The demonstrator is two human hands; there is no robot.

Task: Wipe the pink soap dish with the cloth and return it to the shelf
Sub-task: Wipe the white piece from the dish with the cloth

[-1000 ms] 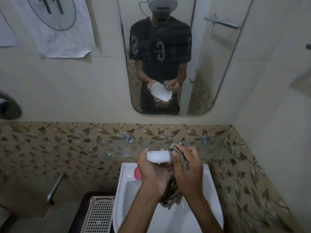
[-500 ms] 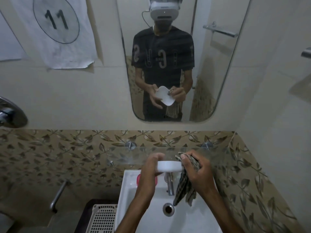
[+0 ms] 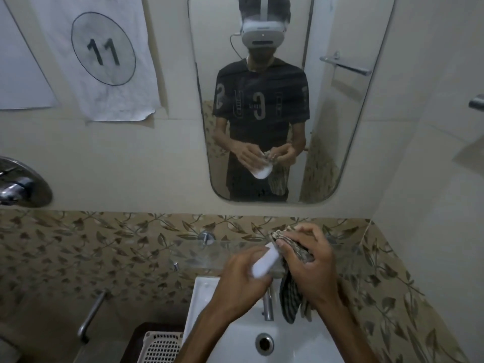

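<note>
My left hand (image 3: 245, 280) grips the soap dish (image 3: 264, 263), which looks pale and is tilted on edge above the sink. My right hand (image 3: 311, 263) holds a checked cloth (image 3: 290, 292) and presses its bunched top against the dish's right side; the rest of the cloth hangs down over the basin. The glass shelf (image 3: 199, 254) runs along the wall just behind both hands. The mirror (image 3: 340, 153) shows the same hands, the dish and the cloth from the front.
A white sink (image 3: 209, 323) with a drain (image 3: 264, 343) lies below the hands, and a metal tap (image 3: 267, 305) stands between them. A white slatted basket (image 3: 162, 347) sits at the lower left. Leaf-patterned tiles cover the wall, and a paper marked 11 (image 3: 103, 48) hangs above.
The dish has tipped from level to steeply tilted in my left hand. My right hand has shifted the cloth onto its right side. The camera has tilted upward a little.
</note>
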